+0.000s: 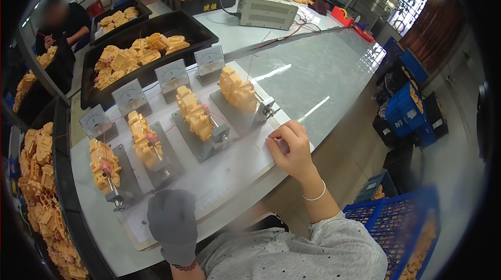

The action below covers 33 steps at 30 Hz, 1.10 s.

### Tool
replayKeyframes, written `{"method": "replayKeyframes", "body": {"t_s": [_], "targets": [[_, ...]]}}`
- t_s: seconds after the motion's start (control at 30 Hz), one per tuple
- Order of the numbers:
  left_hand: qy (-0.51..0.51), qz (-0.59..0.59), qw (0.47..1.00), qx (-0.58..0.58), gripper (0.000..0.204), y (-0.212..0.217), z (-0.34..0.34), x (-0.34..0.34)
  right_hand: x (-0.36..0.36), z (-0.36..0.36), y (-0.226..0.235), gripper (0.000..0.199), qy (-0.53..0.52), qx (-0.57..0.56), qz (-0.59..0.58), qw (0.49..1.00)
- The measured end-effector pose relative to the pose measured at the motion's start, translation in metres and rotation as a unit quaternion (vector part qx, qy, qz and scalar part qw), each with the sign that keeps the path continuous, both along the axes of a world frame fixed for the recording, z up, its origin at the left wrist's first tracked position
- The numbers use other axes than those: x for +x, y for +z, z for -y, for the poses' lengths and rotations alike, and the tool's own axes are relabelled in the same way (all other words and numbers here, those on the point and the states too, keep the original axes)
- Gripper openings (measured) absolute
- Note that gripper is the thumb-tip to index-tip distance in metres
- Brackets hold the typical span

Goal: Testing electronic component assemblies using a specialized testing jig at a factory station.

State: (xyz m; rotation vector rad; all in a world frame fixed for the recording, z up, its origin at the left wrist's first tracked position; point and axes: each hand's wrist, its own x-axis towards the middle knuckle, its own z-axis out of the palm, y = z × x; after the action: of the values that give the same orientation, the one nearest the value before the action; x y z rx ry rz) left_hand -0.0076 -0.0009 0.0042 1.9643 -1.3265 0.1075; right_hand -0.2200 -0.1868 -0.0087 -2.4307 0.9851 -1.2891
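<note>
My left hand, in a grey glove, hovers over or rests at the near edge of the white board. Its fingers are hidden behind the back of the glove. My bare right hand is at the board's right edge, fingers curled and thumb against them; what they pinch, if anything, I cannot make out. On the board, yellow plastic housings sit in metal test fixtures: one at far left, one beside it, one in the middle and one at right. Needle meters stand behind them.
A black tray of yellow parts stands behind the meters, and another black bin is at left. A beige power unit is on the far table. Blue crates and a blue basket are at right. Another person sits far left.
</note>
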Motion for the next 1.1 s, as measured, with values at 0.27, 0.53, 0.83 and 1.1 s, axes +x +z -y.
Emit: {"method": "replayKeyframes", "body": {"t_s": [0.27, 0.53, 0.83, 1.1], "targets": [[-0.003, 0.048, 0.999, 0.013, 0.014, 0.006, -0.009, 0.003, 0.066, -0.053, 0.036, 0.014, 0.285, -0.004, 0.083, 0.955], [0.186, 0.07, 0.979, -0.038, 0.013, 0.001, -0.067, 0.044, 0.099, -0.056, 0.019, 0.009, 0.434, 0.081, 0.033, 0.897], [0.111, 0.096, 0.989, -0.025, 0.008, -0.017, -0.069, 0.051, 0.086, -0.053, 0.012, 0.008, 0.464, 0.184, 0.057, 0.864], [0.124, 0.122, 0.982, -0.076, 0.019, -0.013, -0.062, 0.055, 0.093, -0.05, 0.004, 0.014, 0.492, 0.217, 0.0, 0.843]]}}
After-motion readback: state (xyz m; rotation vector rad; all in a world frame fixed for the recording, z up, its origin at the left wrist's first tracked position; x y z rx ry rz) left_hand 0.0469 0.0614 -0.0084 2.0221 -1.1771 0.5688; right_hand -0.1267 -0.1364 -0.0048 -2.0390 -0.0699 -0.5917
